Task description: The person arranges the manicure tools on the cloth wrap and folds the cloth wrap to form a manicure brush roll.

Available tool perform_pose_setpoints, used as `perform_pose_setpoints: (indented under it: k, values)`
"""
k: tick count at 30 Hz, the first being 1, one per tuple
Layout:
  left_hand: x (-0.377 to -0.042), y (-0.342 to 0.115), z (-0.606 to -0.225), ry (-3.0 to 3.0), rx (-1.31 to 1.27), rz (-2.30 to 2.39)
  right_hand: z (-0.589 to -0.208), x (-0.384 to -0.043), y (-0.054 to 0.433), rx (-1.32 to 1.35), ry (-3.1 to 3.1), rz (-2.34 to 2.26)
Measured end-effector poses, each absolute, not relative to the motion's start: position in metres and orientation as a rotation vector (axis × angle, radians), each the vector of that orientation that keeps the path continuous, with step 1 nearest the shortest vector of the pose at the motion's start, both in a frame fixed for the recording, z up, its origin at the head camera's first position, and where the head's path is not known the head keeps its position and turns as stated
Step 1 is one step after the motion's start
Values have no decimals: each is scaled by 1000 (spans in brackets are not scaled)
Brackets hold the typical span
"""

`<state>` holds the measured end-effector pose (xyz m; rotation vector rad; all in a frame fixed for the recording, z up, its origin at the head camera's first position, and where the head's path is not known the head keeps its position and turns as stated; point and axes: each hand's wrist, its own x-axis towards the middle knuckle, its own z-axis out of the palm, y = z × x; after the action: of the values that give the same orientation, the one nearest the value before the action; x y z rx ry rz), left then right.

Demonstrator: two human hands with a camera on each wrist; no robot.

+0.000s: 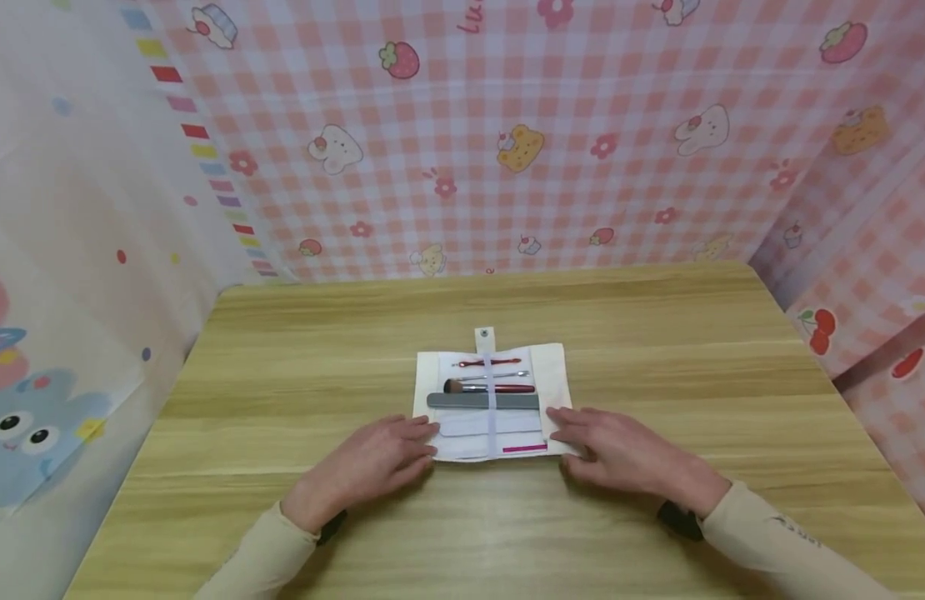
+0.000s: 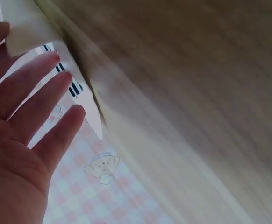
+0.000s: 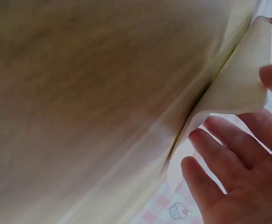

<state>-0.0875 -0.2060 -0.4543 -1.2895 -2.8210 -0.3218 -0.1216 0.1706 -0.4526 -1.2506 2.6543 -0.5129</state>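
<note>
A white fabric tool case (image 1: 425,375) lies unfolded on the wooden table in the head view. A pale band crosses its tools: a red-handled nail tool (image 1: 483,363), a thin metal tool (image 1: 473,377), a brush (image 1: 511,388), a grey nail file (image 1: 462,401), a pale flat strip (image 1: 462,427) and a pink stick (image 1: 524,449). My left hand (image 1: 372,458) touches the case's left edge with fairly straight fingers. At its right edge, my right hand (image 1: 620,450) rests on the side flap (image 1: 552,375), fingers extended. The right wrist view shows the flap (image 3: 241,74) beside that thumb and fingers.
A snap tab (image 1: 484,335) sticks out from the case's far side. The wooden table (image 1: 320,333) extends around it. Behind stands a pink checked cloth (image 1: 462,200), with a white patterned cloth (image 1: 95,208) at the left and more checked cloth (image 1: 882,292) at the right.
</note>
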Motion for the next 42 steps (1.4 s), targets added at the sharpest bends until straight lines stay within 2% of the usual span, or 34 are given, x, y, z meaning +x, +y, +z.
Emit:
perform_pose_setpoints:
  k: [9,21,33,42]
  values:
    - [-98,-204,-455,-2944,-999,-644,-454,-137,173,-1036,2664,-733]
    - [-123,-199,-452,-2979,-786,-821,-456,-155,170,-748,2652,-1060]
    - [-148,-199,-450,-2962,-634,-1014,-452,-173,161,-571,2753,-1075]
    - [-158,-198,-452,-2964,-506,-976,-448,-188,155,-526,2737,-1024]
